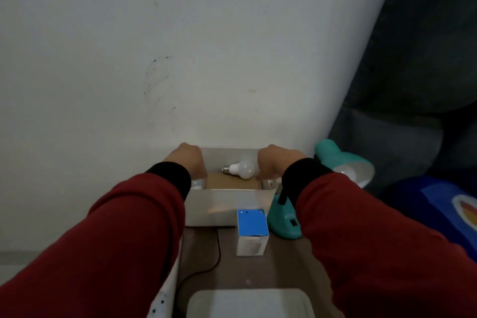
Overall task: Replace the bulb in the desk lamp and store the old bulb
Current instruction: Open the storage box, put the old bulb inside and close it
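A white bulb (241, 168) lies on its side on the brown floor of an open white cardboard box (227, 208) standing against the wall. My left hand (189, 160) grips the box's left end and my right hand (277, 162) grips its right end, fingers curled over the rims. A teal desk lamp (338, 160) stands just right of the box, its shade tilted toward me with a bulb showing inside; its base (285, 222) sits by my right forearm. A small blue-topped bulb carton (252, 231) stands in front of the box.
A black cord (206, 266) runs across the brown tabletop toward me. A white rounded object (249, 303) lies at the near edge. Dark fabric and a blue item (444, 204) fill the right side. The white wall rises directly behind the box.
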A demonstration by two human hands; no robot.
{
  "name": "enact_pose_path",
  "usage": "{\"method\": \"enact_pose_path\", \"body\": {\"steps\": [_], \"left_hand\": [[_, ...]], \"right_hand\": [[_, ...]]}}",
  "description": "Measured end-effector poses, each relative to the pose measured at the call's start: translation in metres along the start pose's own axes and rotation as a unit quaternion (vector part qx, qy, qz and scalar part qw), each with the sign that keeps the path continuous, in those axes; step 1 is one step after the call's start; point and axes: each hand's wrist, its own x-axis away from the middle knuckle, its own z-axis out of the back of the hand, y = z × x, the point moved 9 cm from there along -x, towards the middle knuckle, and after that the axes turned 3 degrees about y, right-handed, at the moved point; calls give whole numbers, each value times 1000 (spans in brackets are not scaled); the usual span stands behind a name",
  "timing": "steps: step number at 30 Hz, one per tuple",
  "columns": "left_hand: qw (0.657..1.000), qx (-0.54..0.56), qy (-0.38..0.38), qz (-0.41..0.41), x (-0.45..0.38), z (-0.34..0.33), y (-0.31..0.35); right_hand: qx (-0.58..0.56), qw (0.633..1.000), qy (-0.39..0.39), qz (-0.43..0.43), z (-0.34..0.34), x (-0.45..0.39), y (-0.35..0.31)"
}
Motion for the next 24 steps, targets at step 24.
{"method": "enact_pose_path", "body": {"steps": [24], "left_hand": [[968, 250, -32, 15, 250, -214, -1]], "right_hand": [[-276, 960, 20, -52, -233, 231, 41]]}}
